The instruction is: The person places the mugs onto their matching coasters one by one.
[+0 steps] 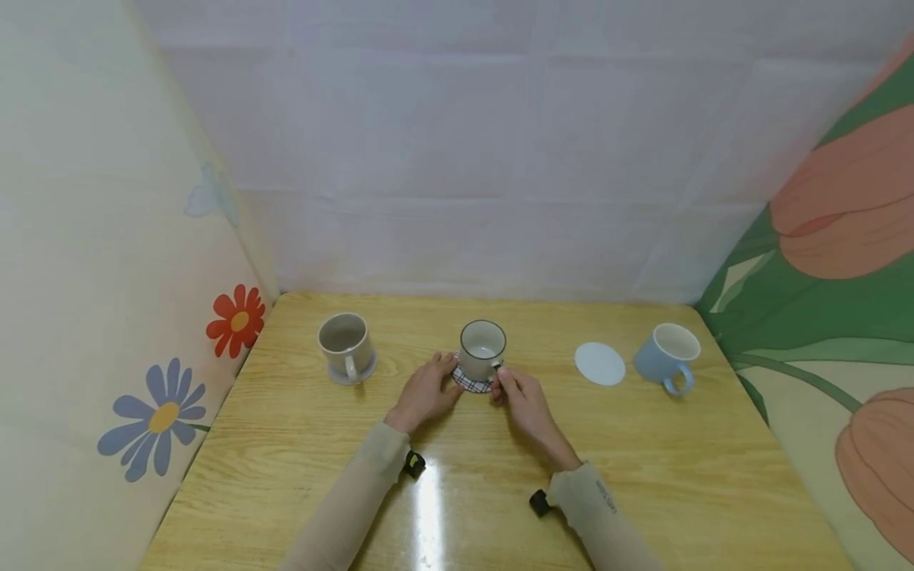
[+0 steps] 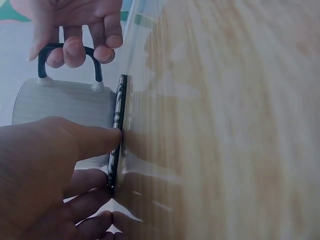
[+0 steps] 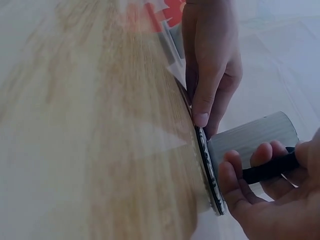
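A grey-white mug point(image 1: 477, 363) with a dark rim stands upright on a round plaid coaster point(image 1: 471, 386), mid-table. My left hand point(image 1: 427, 392) holds the coaster's edge, the thumb point(image 2: 102, 141) on the near side and the fingers around the far left side. With my right hand point(image 1: 527, 403) I grip the mug's black handle point(image 2: 98, 65), fingers curled through it. In the right wrist view the mug's base sits against the coaster point(image 3: 209, 170), which lies at the tabletop.
To the left, a beige-grey mug point(image 1: 345, 337) stands on a greyish coaster point(image 1: 367, 371). On the right are a bare pale-blue round coaster point(image 1: 600, 364) and a light-blue mug point(image 1: 653, 361) beside it. A white cloth wall point(image 1: 457, 238) rises behind the wooden table point(image 1: 714, 476).
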Tool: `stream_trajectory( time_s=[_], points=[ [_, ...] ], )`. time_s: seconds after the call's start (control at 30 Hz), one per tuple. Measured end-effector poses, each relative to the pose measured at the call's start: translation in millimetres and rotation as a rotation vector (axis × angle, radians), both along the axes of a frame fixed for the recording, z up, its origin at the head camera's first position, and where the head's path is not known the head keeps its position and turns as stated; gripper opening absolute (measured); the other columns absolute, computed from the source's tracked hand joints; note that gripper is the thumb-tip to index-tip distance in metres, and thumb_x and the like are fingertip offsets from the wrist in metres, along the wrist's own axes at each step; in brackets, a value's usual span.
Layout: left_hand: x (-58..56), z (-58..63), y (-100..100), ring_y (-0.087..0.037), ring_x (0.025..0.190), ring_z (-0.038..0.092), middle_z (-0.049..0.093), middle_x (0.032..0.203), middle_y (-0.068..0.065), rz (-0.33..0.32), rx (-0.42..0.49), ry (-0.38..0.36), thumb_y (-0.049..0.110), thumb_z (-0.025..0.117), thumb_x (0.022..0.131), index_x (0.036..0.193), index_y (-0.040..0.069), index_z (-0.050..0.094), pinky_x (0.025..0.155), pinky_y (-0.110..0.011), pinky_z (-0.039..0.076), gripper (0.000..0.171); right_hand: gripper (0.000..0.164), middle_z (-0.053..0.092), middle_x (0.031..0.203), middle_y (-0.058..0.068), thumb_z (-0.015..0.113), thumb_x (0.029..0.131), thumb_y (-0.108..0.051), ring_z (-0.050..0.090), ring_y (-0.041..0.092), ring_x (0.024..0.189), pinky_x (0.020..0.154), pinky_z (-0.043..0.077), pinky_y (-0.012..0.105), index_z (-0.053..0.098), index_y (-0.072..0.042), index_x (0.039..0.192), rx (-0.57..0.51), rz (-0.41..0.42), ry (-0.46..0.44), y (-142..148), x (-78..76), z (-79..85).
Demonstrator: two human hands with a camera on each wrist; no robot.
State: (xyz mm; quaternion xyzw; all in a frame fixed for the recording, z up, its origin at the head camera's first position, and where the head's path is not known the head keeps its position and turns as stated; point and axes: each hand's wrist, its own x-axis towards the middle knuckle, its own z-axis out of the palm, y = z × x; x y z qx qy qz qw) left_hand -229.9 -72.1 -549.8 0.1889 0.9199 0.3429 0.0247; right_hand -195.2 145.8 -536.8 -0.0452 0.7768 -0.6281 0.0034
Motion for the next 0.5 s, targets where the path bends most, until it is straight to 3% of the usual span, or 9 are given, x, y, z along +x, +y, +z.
stream_trajectory(
  time_s=[0.3, 0.5],
  points=[
    [2.6, 1.2, -6.1, -0.044, 0.160, 0.030, 0.039, 0.170, -0.016, -0.040, -0.040, -0.051, 0.030, 0.070, 0.104, 0.160, 0.005, 0.046, 0.129, -0.063, 0.028, 0.067, 0.042, 0.071, 0.096, 0.022, 0.044, 0.117, -0.024, 0.068, 0.026, 0.087, 0.080, 0.063, 0.032, 0.068, 0.006, 0.099, 0.050, 0.023, -0.021, 0.7, -0.3, 3.7],
    [7.6, 6.2, -9.4, -0.043, 0.162, 0.025, 0.033, 0.173, -0.012, -0.062, -0.060, -0.101, 0.032, 0.069, 0.105, 0.163, 0.009, 0.042, 0.130, -0.063, 0.025, 0.069, 0.039, 0.075, 0.102, 0.025, 0.048, 0.116, -0.023, 0.073, 0.035, 0.093, 0.081, 0.066, 0.035, 0.070, 0.007, 0.105, 0.042, 0.015, -0.050, 0.4, 3.7, 8.6]
  ],
)
